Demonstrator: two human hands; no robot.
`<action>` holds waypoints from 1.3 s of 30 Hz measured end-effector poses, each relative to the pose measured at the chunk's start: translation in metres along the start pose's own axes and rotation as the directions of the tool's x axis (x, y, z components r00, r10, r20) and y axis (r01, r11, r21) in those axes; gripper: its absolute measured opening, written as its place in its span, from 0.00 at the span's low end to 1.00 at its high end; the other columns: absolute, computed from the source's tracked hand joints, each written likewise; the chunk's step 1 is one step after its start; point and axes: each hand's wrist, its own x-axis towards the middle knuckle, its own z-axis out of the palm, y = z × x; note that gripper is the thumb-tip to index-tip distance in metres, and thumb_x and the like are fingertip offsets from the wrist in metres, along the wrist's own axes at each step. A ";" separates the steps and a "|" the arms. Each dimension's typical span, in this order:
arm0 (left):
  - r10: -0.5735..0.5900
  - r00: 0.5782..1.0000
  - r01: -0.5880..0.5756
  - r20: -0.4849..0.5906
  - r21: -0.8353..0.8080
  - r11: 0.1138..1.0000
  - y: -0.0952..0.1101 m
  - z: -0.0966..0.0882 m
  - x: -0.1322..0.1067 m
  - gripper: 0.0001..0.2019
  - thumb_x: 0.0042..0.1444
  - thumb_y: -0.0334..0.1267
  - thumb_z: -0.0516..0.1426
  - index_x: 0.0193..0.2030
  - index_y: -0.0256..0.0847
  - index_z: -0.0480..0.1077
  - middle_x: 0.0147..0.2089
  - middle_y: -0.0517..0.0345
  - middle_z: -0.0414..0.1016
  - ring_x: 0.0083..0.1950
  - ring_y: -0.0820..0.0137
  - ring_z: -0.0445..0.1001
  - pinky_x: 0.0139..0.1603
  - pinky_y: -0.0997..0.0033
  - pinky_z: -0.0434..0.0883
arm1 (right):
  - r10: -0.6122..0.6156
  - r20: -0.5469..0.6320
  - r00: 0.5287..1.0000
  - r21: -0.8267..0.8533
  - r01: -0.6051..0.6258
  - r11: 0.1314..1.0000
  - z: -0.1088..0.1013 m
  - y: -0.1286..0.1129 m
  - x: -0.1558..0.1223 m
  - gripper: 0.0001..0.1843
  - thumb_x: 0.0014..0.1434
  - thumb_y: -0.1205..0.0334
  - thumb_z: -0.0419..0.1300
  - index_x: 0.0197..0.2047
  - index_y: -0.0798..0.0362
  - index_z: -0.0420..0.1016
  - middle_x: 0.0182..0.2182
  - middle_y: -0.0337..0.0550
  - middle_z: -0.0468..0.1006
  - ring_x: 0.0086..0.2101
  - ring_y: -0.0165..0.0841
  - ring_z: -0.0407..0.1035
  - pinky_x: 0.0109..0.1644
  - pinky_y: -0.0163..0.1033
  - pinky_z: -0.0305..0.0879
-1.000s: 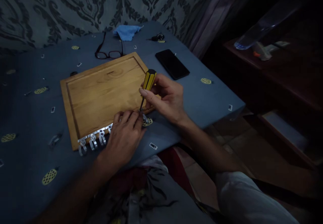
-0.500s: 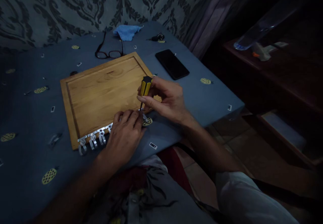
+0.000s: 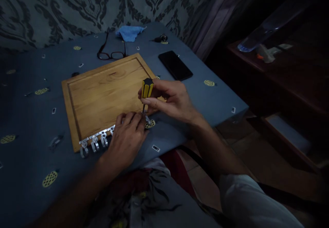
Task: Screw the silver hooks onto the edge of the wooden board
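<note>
a small screwdriver (image 3: 147,88) with a yellow and black handle stands nearly upright at the near right corner of a wooden board (image 3: 102,91). its thin shaft points down, and its tip is lost among the fingertips below it. the person's right hand (image 3: 172,99) comes in from the right and is closed on the handle, with the thumb and fingertips wrapped round its lower half and the black top standing clear above them. the left hand (image 3: 127,132) lies palm down just below, with its fingers bent over the right end of a metal hook rail (image 3: 95,141) and its fingertips meeting the screwdriver's shaft. whether those fingers pinch the rail or only rest on it cannot be told in the dim light. the rail runs along the board's near edge, and three shiny hooks show to the left of the hand.

the board lies at a slant on a table under a blue tablecloth (image 3: 31,118) dotted with yellow spots. beyond the board's far edge lie a pair of glasses (image 3: 110,53), folded open, and further back a crumpled blue cloth (image 3: 129,32). a black phone (image 3: 175,65) lies face up to the right of the board, near but not touching it. off to the right, in deep shadow, a clear bottle (image 3: 259,34) lies on a dark wooden shelf (image 3: 295,80).
</note>
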 end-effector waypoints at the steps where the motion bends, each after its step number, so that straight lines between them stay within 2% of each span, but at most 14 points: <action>1: 0.000 1.000 0.000 0.001 0.001 1.000 0.000 0.000 0.000 0.13 0.70 0.34 0.58 0.55 0.28 0.78 0.51 0.43 0.83 0.51 0.53 0.76 0.55 0.53 0.70 | 0.019 -0.032 0.999 0.023 -0.018 1.000 0.003 0.001 0.000 0.19 0.63 0.45 0.70 0.37 0.53 0.76 0.30 0.35 0.75 0.28 0.27 0.74 0.33 0.33 0.71; 6: 0.007 1.000 -0.006 0.016 -0.006 1.000 -0.001 0.000 -0.001 0.11 0.70 0.34 0.58 0.53 0.31 0.78 0.53 0.41 0.82 0.53 0.54 0.76 0.56 0.53 0.70 | 0.102 -0.121 0.987 0.120 -0.088 0.989 0.014 0.001 -0.002 0.22 0.58 0.44 0.74 0.34 0.50 0.71 0.26 0.31 0.70 0.24 0.25 0.69 0.25 0.32 0.69; 11: 0.006 1.000 -0.005 0.010 -0.007 1.000 0.000 0.000 -0.001 0.12 0.70 0.34 0.57 0.53 0.31 0.78 0.53 0.41 0.82 0.52 0.54 0.76 0.54 0.53 0.71 | 0.152 -0.049 0.987 0.176 -0.141 0.974 0.009 -0.003 -0.001 0.21 0.57 0.46 0.75 0.35 0.50 0.71 0.30 0.34 0.73 0.25 0.26 0.69 0.24 0.32 0.72; 18: 0.000 1.000 0.001 0.021 -0.014 1.000 0.000 0.000 -0.001 0.11 0.70 0.34 0.58 0.52 0.32 0.79 0.52 0.41 0.82 0.52 0.53 0.76 0.54 0.52 0.71 | 0.101 0.001 0.995 0.175 -0.099 0.980 0.006 -0.006 -0.003 0.19 0.62 0.46 0.72 0.38 0.53 0.74 0.34 0.37 0.76 0.27 0.26 0.75 0.30 0.33 0.75; 23: 0.006 1.000 -0.006 0.013 -0.007 1.000 0.000 0.000 -0.001 0.12 0.70 0.34 0.58 0.54 0.30 0.78 0.54 0.41 0.82 0.53 0.53 0.76 0.55 0.52 0.71 | 0.155 -0.100 0.983 0.210 -0.131 0.969 0.011 0.000 -0.001 0.25 0.54 0.43 0.76 0.31 0.50 0.69 0.26 0.31 0.71 0.22 0.24 0.69 0.24 0.31 0.71; 27: -0.007 1.000 0.007 0.015 -0.017 1.000 0.001 0.001 -0.001 0.12 0.70 0.34 0.58 0.54 0.30 0.78 0.54 0.41 0.82 0.53 0.53 0.76 0.56 0.52 0.71 | 0.196 -0.119 0.973 0.229 -0.165 0.959 0.013 0.002 0.000 0.26 0.51 0.44 0.78 0.31 0.49 0.68 0.25 0.31 0.72 0.22 0.26 0.69 0.23 0.33 0.71; 31: -0.025 0.999 0.025 0.029 -0.020 0.999 0.001 0.002 -0.002 0.13 0.70 0.34 0.58 0.56 0.31 0.78 0.55 0.40 0.82 0.54 0.53 0.76 0.56 0.52 0.71 | 0.192 -0.050 0.980 0.226 -0.176 0.958 0.008 -0.001 -0.001 0.20 0.54 0.47 0.77 0.36 0.50 0.74 0.29 0.33 0.75 0.26 0.27 0.72 0.26 0.33 0.74; 35: -0.013 1.000 0.014 0.028 -0.020 1.000 0.001 0.002 -0.002 0.12 0.70 0.34 0.58 0.54 0.32 0.79 0.56 0.40 0.82 0.54 0.53 0.76 0.56 0.52 0.71 | 0.116 0.006 0.993 0.205 -0.115 0.972 0.004 -0.004 -0.002 0.17 0.61 0.48 0.72 0.41 0.53 0.79 0.33 0.35 0.77 0.27 0.26 0.75 0.32 0.33 0.76; 39: 0.007 1.000 -0.007 0.008 0.001 1.000 0.000 0.001 -0.001 0.12 0.71 0.34 0.57 0.54 0.31 0.79 0.54 0.42 0.82 0.52 0.54 0.76 0.55 0.52 0.71 | 0.094 -0.006 0.996 0.178 -0.091 0.980 0.006 -0.002 -0.001 0.19 0.62 0.47 0.71 0.35 0.54 0.76 0.31 0.35 0.75 0.27 0.26 0.75 0.30 0.33 0.74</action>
